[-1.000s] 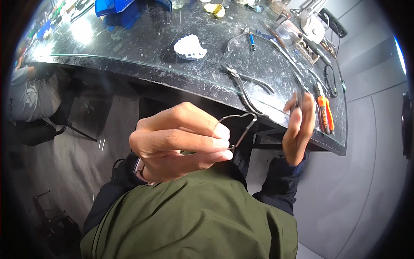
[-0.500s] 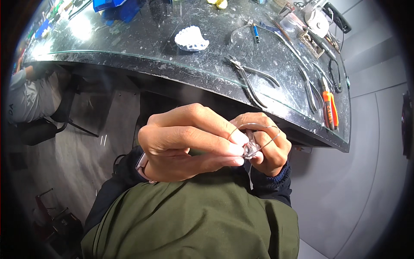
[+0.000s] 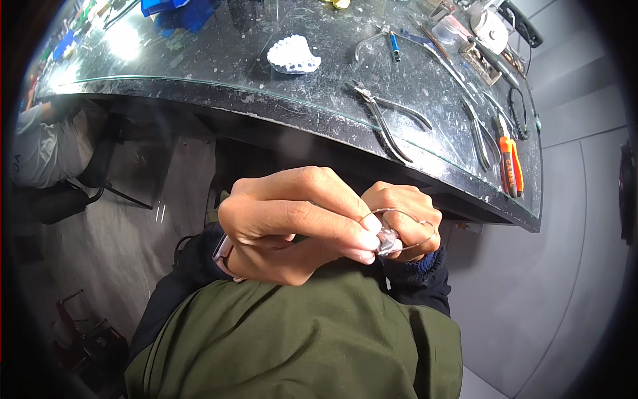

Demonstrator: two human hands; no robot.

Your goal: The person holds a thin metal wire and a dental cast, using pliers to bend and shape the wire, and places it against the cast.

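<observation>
In front of my lap, my left hand is closed, its thumb and fingertips pinched at one end of a thin bent metal wire. The wire bows out to the right in an open loop across my right hand. That hand is closed too, its fingers curled behind a small shiny grey piece which sits against the left fingertips. Whether wire and grey piece are joined is hidden by the fingers. Beyond the hands, a white dental cast rests on the dark bench.
Near the bench edge lie dark-handled pliers, a second pair of pliers and orange-handled pliers. A blue tool lies farther back, with a white device at the back right. Another person sits at the left.
Both hands have dropped slightly, and the right hand has turned so its knuckles show more. The wire loop has tilted lower along with them.
</observation>
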